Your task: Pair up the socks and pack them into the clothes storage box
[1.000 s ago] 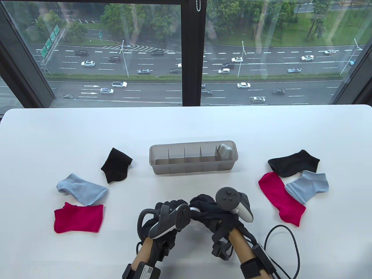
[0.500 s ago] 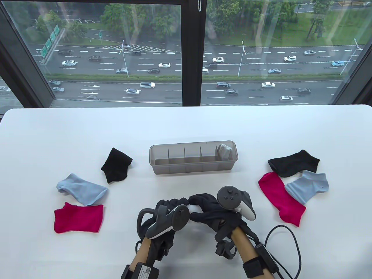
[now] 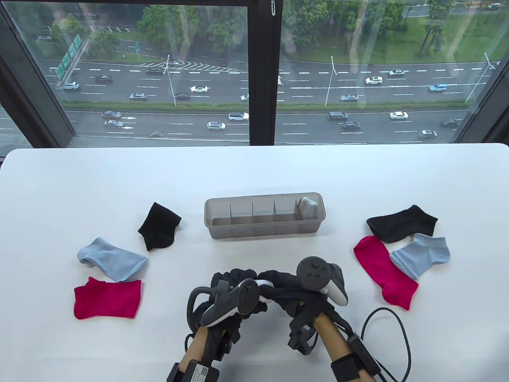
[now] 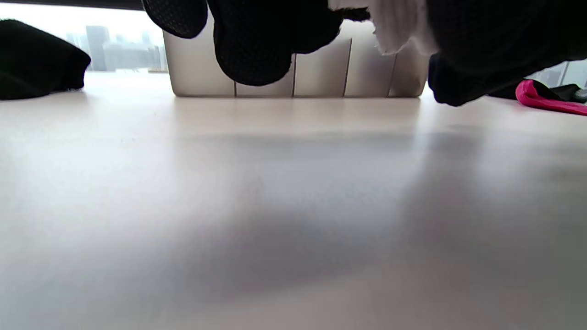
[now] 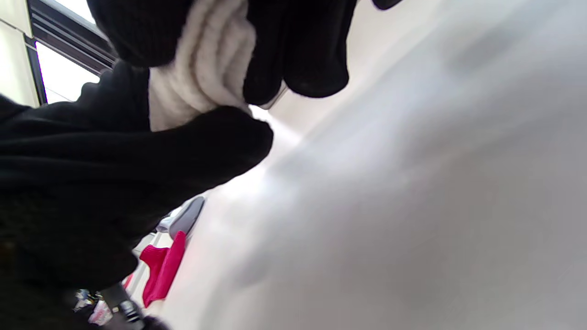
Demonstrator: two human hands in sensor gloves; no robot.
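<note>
Both gloved hands meet near the table's front middle and grip a rolled white sock bundle (image 3: 265, 283) (image 4: 395, 28) (image 5: 205, 68) between them. My left hand (image 3: 234, 279) curls round it from the left, my right hand (image 3: 283, 283) from the right, and most of it is hidden. The grey storage box (image 3: 262, 232) (image 4: 321, 68) stands just beyond, with a grey-white sock pair (image 3: 308, 206) in its rightmost compartment. On the left lie a black sock (image 3: 159, 226) (image 4: 36, 59), a light blue sock (image 3: 111, 259) and a pink sock (image 3: 107, 297).
On the right lie a black sock (image 3: 401, 223), a pink sock (image 3: 383, 270) (image 5: 163, 268) and a light blue sock (image 3: 421, 254), overlapping. A black cable (image 3: 401, 330) loops on the table by my right forearm. The box's other compartments hold nothing.
Both hands stay in the same spot. Their fingers have worked the white bundle and closed tighter round it, so less white shows than half a second ago.
</note>
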